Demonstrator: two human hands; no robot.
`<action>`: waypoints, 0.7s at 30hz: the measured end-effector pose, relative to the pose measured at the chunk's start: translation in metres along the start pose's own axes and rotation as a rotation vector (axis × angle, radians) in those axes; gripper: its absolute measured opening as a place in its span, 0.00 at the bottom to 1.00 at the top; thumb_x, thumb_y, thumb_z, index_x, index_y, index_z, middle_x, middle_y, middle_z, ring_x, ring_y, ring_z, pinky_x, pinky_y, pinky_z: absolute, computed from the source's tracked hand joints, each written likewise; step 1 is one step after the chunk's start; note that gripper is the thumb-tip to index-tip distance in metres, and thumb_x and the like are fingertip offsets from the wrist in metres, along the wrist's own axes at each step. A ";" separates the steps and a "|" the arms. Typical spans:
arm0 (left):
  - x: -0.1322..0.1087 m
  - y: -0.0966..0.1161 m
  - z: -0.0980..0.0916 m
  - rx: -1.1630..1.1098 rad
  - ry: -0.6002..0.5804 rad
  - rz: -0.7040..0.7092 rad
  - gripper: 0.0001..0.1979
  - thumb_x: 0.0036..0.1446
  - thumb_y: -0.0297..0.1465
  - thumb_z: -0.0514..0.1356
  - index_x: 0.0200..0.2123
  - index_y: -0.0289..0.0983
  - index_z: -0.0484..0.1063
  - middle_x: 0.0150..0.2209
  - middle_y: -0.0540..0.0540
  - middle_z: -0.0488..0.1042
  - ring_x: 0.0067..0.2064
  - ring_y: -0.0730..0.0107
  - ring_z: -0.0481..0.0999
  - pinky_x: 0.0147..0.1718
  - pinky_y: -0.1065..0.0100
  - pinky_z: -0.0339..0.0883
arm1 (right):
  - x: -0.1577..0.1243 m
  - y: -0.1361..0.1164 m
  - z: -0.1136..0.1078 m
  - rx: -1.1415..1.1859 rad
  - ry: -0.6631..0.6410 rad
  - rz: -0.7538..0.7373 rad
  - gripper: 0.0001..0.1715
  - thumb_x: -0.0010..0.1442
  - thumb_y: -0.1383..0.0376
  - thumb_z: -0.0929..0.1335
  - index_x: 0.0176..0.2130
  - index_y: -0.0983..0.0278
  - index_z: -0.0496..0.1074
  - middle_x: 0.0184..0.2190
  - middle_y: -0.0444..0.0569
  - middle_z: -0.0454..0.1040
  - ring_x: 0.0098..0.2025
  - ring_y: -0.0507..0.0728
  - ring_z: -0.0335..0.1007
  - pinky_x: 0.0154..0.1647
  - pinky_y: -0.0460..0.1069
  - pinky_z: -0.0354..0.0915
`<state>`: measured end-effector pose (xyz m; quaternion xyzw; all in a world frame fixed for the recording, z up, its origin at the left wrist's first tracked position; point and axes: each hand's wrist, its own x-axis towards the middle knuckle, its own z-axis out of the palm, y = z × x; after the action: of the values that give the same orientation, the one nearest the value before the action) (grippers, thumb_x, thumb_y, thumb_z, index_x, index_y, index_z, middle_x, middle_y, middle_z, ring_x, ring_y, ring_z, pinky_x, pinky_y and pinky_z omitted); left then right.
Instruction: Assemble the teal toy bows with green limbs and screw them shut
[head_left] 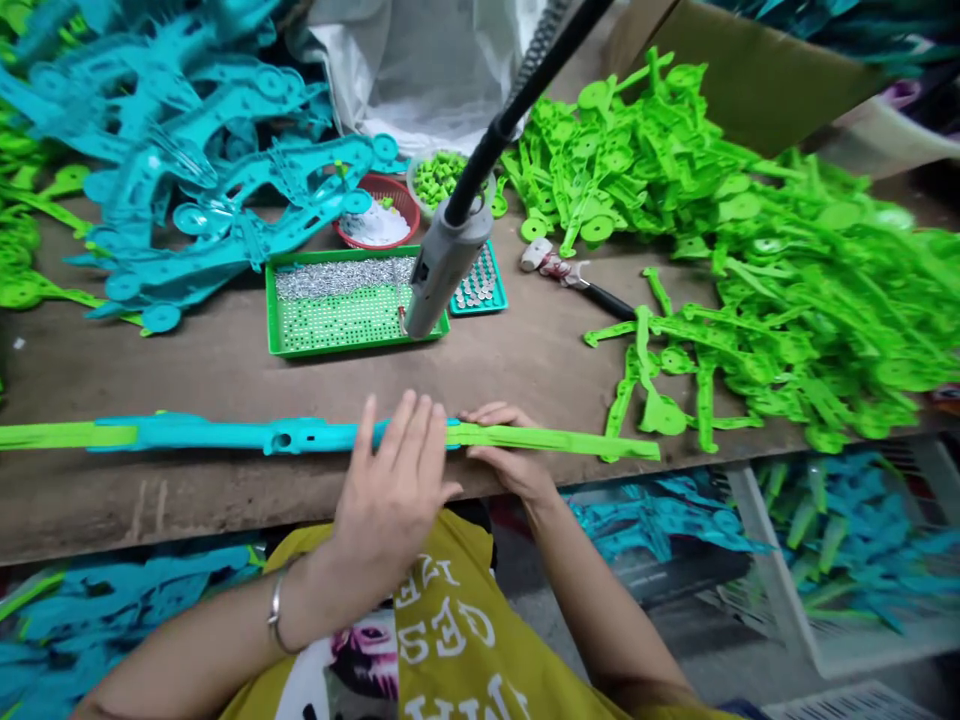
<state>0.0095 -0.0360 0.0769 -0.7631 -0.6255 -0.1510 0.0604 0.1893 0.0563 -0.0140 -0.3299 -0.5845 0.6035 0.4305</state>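
Observation:
A long blue plastic piece (225, 433) lies along the table's front edge, with a green plastic arm (555, 439) at its right end and another green arm (52, 437) at its left. My left hand (397, 480), with a bracelet on the wrist, rests flat across the blue piece near its right end, fingers stretched out. At the joint just right of it, my right hand (510, 455) has thumb and fingers around the green arm from both sides. The left palm hides part of the blue piece.
A grey electric screwdriver (450, 260) hangs over a green tray (356, 348) of small metal parts. Behind are a red basket (409, 205) with white stuff and a bowl of green bits (442, 180). A hammer (585, 285), green arms (750, 220) and blue pieces (172, 150) lie around.

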 end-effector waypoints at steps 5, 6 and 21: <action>0.016 0.005 0.024 -0.032 -0.012 0.073 0.12 0.64 0.25 0.56 0.50 0.30 0.70 0.42 0.41 0.78 0.42 0.60 0.77 0.43 0.59 0.70 | -0.001 -0.003 0.001 -0.090 0.010 -0.032 0.16 0.46 0.62 0.80 0.35 0.59 0.75 0.35 0.48 0.80 0.39 0.57 0.78 0.42 0.54 0.75; 0.016 0.002 0.026 -0.050 -0.009 0.075 0.11 0.64 0.24 0.57 0.49 0.30 0.71 0.39 0.42 0.78 0.39 0.61 0.76 0.38 0.61 0.69 | -0.001 -0.002 0.002 -0.095 0.021 -0.029 0.16 0.46 0.62 0.79 0.35 0.59 0.75 0.35 0.48 0.80 0.39 0.57 0.78 0.42 0.54 0.75; 0.034 0.010 0.024 -0.031 -0.191 0.055 0.12 0.62 0.37 0.60 0.43 0.34 0.68 0.36 0.44 0.72 0.38 0.56 0.71 0.36 0.57 0.60 | -0.012 -0.020 -0.020 -0.076 0.061 -0.032 0.29 0.47 0.57 0.79 0.48 0.55 0.72 0.45 0.48 0.78 0.48 0.58 0.76 0.49 0.56 0.74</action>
<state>0.0286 0.0011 0.0654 -0.7916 -0.6050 -0.0857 -0.0073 0.2146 0.0530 0.0029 -0.3547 -0.5989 0.5635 0.4449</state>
